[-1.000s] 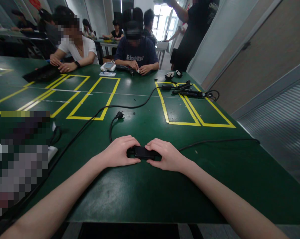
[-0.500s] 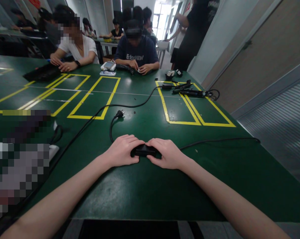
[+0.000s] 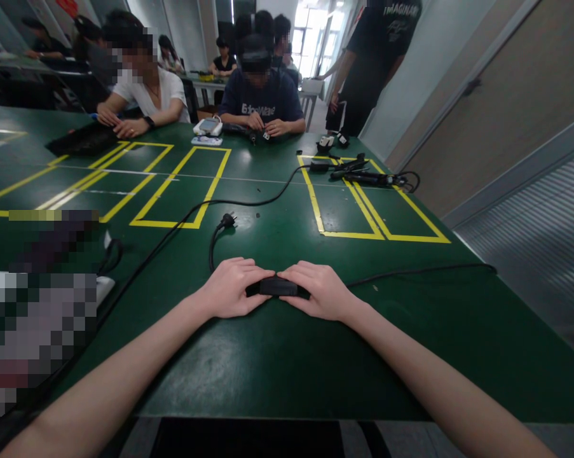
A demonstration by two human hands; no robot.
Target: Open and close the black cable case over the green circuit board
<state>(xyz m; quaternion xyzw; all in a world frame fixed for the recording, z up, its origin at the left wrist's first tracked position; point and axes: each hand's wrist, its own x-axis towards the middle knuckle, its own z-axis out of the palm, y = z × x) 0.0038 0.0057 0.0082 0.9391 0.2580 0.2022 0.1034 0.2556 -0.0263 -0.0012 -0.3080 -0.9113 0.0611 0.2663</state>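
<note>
A small black power adapter (image 3: 278, 287) lies on the green table (image 3: 277, 362) straight in front of me. My left hand (image 3: 229, 286) grips its left end with the fingers curled over it. My right hand (image 3: 319, 289) holds its right end the same way. One black cable runs from under my left hand up to a loose plug (image 3: 227, 221). Another black cable (image 3: 420, 270) leads off from my right hand toward the table's right edge.
Yellow tape rectangles (image 3: 353, 203) mark the tabletop. A long black cord (image 3: 239, 205) crosses the middle toward black tools and cables (image 3: 363, 175) at the far right. Two seated people work at the far edge; another person stands by the wall. A pixelated patch covers the near left.
The adapter has turned in my hands from lying flat to showing a narrower side, and my fingers have closed further over its ends. The standing person has lowered an arm.
</note>
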